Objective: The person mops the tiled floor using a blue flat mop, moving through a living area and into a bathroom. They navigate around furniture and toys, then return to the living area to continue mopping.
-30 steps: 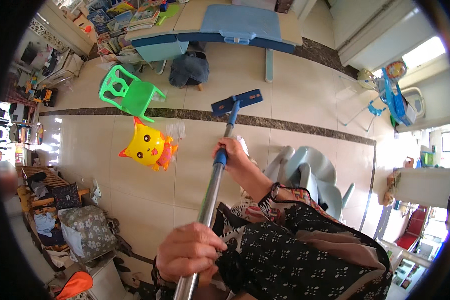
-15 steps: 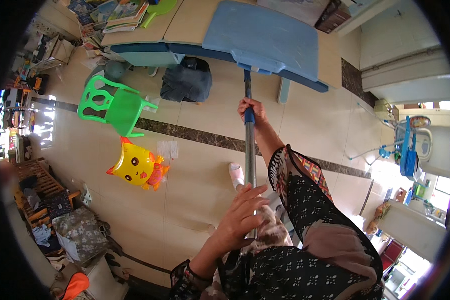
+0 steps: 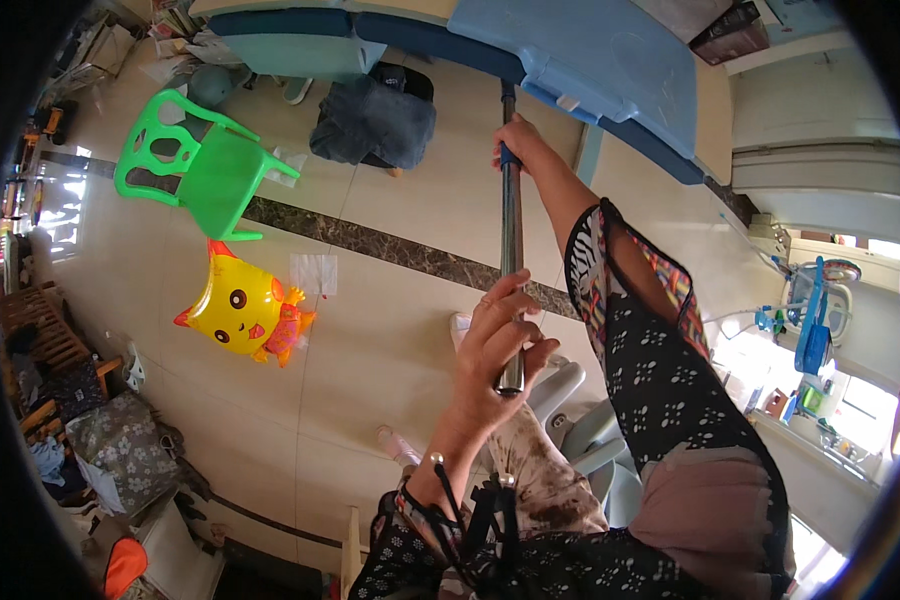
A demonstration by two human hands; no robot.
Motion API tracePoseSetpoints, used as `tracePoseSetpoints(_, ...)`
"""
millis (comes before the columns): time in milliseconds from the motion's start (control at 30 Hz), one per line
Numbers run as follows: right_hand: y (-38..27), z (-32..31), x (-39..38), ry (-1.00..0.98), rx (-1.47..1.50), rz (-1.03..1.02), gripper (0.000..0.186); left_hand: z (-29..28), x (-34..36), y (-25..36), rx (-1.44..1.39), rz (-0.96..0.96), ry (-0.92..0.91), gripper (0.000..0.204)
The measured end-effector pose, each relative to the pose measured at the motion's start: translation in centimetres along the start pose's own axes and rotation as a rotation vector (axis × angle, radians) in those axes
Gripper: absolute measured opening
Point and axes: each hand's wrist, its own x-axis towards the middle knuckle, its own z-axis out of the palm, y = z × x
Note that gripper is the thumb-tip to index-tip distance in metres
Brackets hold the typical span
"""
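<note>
A long silver metal pole (image 3: 512,220) with a blue collar runs away from me under the desk; its far end is hidden there. My right hand (image 3: 520,143) grips it at the collar, near the desk's front edge, with that arm stretched out. Around the pole's near end curl the fingers of my left hand (image 3: 490,345), with the rounded tip poking out below them. The desk (image 3: 580,60) has a blue tilted top. Under its front lies dark grey cloth (image 3: 370,120) heaped on a low seat.
On the tiled floor to the left are a green plastic chair (image 3: 220,180), a yellow cartoon balloon (image 3: 240,305) and a sheet of paper (image 3: 315,275). Grey chair parts (image 3: 560,390) stand by my legs. A blue folding frame (image 3: 812,315) is at right; a floral cushion (image 3: 120,445) lies at far left.
The pole has slid farther under the desk, and its near end now shows. My left hand has moved forward and curled round that end. The view has shifted; the chair and balloon appear farther left.
</note>
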Motion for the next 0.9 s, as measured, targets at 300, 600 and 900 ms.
tracePoseSetpoints(300, 11.0, 6.9, -10.5, -0.028, -0.497, 0.189, 0.096, -7.7, -16.0, 14.3, -0.043, -0.001, 0.048, 0.02)
tracePoseSetpoints(600, 18.0, 14.6, -31.1, -0.194, -1.08, 0.064, 0.033, -15.1, -25.8, 32.7, 0.219, 0.028, -0.014, 0.017)
tracePoseSetpoints(900, 15.3, 13.7, -50.3, -0.242, 0.307, 0.07, 0.018, -15.4, -21.3, 45.0, 0.155, 0.173, 0.188, 0.022)
